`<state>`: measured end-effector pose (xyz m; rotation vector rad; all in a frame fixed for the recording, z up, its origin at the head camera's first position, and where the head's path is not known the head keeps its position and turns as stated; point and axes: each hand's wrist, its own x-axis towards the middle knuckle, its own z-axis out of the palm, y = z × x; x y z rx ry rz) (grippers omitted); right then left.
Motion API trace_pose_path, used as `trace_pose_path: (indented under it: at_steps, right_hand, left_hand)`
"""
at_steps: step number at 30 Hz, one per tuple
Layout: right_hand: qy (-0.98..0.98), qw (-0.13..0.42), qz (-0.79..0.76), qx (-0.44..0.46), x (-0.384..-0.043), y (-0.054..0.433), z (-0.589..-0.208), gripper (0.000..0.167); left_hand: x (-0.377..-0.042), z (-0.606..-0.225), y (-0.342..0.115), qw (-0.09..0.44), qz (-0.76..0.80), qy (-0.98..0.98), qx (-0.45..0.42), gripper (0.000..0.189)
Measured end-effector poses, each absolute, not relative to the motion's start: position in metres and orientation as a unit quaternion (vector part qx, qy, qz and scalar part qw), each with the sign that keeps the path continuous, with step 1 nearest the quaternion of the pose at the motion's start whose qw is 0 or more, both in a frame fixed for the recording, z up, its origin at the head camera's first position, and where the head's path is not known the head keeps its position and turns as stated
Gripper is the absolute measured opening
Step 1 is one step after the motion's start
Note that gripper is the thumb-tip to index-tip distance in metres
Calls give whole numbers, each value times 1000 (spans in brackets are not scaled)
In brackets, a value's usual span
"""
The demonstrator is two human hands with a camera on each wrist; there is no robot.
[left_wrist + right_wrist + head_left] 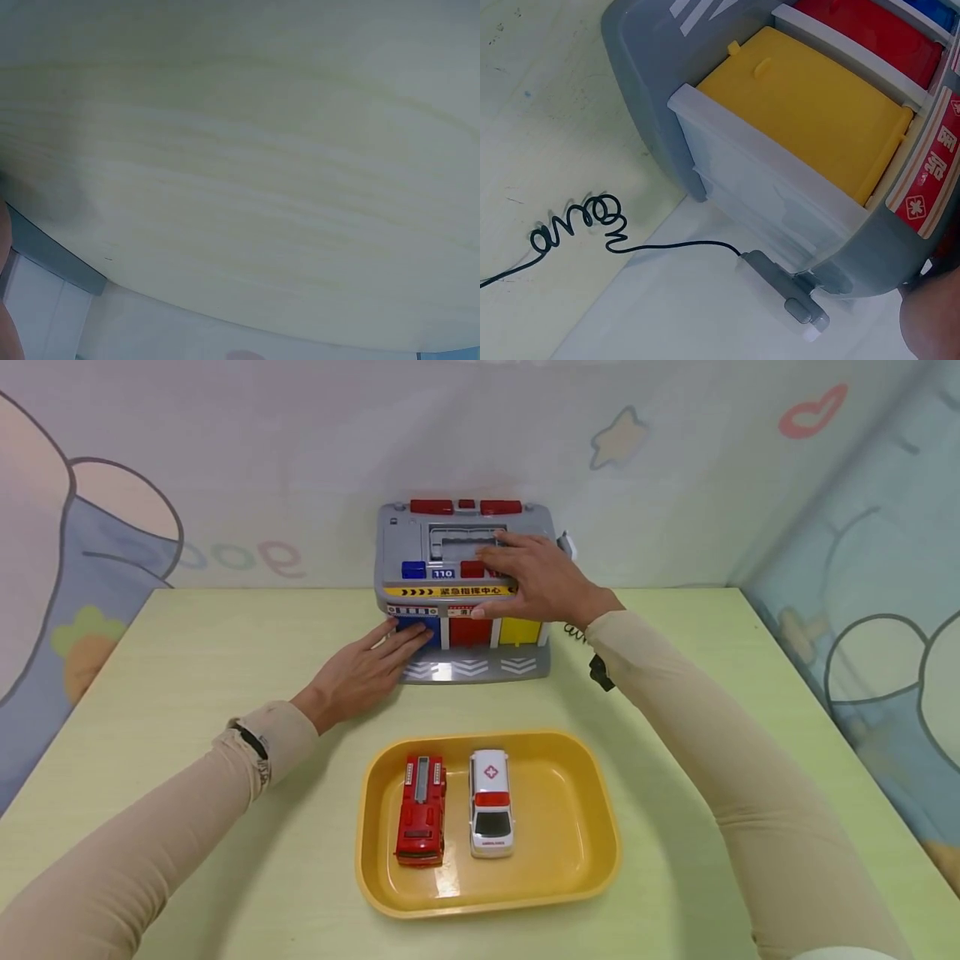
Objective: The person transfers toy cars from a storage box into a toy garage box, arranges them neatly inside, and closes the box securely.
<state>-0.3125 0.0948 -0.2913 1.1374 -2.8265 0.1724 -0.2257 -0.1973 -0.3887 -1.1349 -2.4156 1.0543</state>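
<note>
A grey toy rescue station (405, 539) with blue, red (470, 632) and yellow (520, 631) doors stands at the table's back edge. My left hand (365, 672) lies at its front left, with straight fingers against the blue door. Over the right part of the roof rests my right hand (536, 578), fingers spread near the carry handle (442, 545) and thumb at the front edge. In the right wrist view, the yellow door (802, 112) is down in its frame. The left wrist view holds mostly tabletop (240, 187).
In front of the station sits a yellow tray (555, 900) holding a red toy fire truck (420, 814) and a white toy ambulance (492, 802). A coiled black cord (600, 210) runs to a grey handset (780, 289) on the station's right side. A printed cloth (300, 460) hangs behind.
</note>
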Motion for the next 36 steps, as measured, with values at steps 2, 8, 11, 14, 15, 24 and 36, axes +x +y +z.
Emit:
trace_pose_path:
  at_steps: [2,8,11,14,15,24,36]
  right_hand:
    - [-926,44,55,372,-313,95,-291,89]
    - [-927,43,54,368,-312,94,-292,89]
    - [-928,40,55,365,-312,94,-291,89]
    - [-928,40,55,366,-312,94,-291,88]
    - [-928,41,57,367,-313,94,-291,88]
    - [-925,40,57,374,-316,97,-293,89]
    - [-928,39,46,367,-313,103,-292,90]
  left_hand:
    - [-226,-389,-197,138,361,-835,-393,63]
    - [-224,-388,-195,136,351,-838,-395,60]
    - [-223,-387,-194,128,346,-842,-395,62]
    - [-222,-386,-195,123,337,-845,-396,64]
    - [-221,-386,-196,121,334,-846,-397,64]
    - [-217,-388,-203,130,306,-855,-397,61]
    - [-209,-386,-196,126,233,-877,-401,56]
